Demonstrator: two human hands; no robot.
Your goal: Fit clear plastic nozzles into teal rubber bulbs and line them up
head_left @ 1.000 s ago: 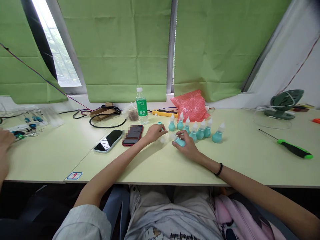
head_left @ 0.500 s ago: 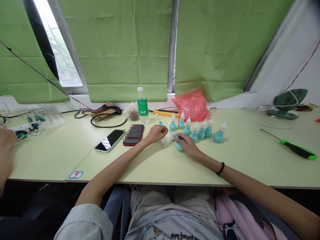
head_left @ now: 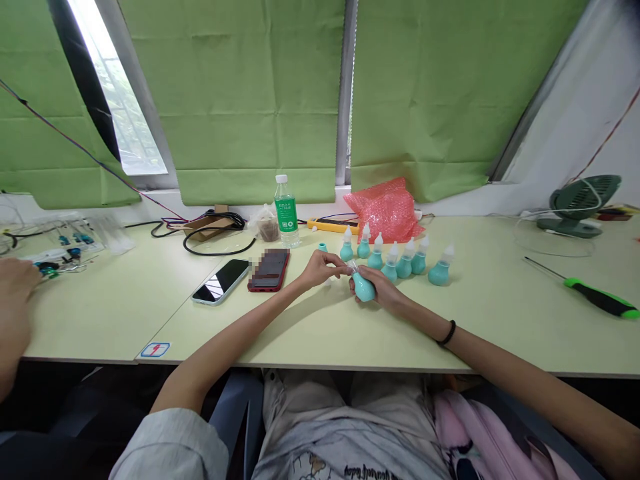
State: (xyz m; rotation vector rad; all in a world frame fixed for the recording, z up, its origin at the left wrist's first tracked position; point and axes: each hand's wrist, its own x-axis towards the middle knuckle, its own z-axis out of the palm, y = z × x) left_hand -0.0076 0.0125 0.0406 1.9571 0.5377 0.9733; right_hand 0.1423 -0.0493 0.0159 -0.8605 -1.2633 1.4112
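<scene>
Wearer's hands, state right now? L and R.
Left hand: fingers at the clear tip; whether gripping it can't be told.
Right hand: closed, holding the teal bulb.

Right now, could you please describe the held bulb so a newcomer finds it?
On the pale table, find where the left hand and right hand meet. The teal bulb is there; unlike the upright bulbs behind it, it is held tilted.
</scene>
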